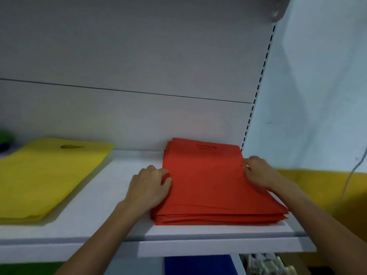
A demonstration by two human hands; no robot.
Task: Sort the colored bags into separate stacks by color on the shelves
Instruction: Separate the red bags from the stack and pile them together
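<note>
Now squaring up: my left hand [151, 185] and right hand [258, 173] pinch opposite edges of the red bags [208, 181] stacked between them on the shelf [111, 195], apparently to align the pile. Yellow bags [43, 175] lie well left of my left hand.

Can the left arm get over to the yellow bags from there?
Probably yes. The left grip holds the left edge of the red stack, and only bare white shelf lies between it and the yellow bags, so nothing seems to block the way.
</note>
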